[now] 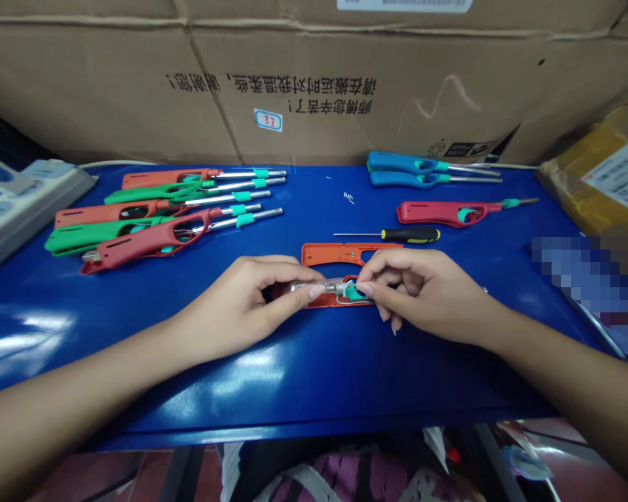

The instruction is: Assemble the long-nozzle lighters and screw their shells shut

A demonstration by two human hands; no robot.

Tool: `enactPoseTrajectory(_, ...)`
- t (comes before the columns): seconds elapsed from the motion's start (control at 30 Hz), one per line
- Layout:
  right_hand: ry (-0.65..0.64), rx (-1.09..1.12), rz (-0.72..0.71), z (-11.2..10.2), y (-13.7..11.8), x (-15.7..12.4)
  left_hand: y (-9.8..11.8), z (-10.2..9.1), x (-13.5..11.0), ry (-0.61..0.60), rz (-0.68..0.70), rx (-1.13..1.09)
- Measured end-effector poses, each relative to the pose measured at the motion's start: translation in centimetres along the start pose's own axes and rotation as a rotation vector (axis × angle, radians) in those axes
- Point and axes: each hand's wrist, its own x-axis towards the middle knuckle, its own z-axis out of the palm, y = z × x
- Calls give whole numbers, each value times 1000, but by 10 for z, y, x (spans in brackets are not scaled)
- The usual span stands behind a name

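Note:
An opened orange utility lighter half-shell lies in front of me, with a clear fuel tank and a green trigger piece at its inner parts. My left hand is closed, thumb and fingers on the clear tank and the left end of the shell. With thumb and forefinger together, my right hand pinches at the green trigger; a thin white wire loops below it. The matching orange half-shell lies just behind, its inside facing up. My right fingers hide the lighter's right end.
Several assembled lighters lie at the left, with two blue lighters and a red lighter at back right. A screwdriver lies behind the shells. A cardboard box walls the back; a power strip is left.

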Motion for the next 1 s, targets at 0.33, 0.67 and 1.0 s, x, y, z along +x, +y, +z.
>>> enactPoseTrajectory(0.33,-19,-11,-16,0,-1,-1,0,-1,-1,3,10,8)
enactPoseTrajectory(0.67,-28,-19,-9,-1,0,-1,0,0,0,2,8,6)
enactPoseTrajectory(1.0,-35,-32,-10,-3,0,-1,0,0,-1,3,-7,-2)
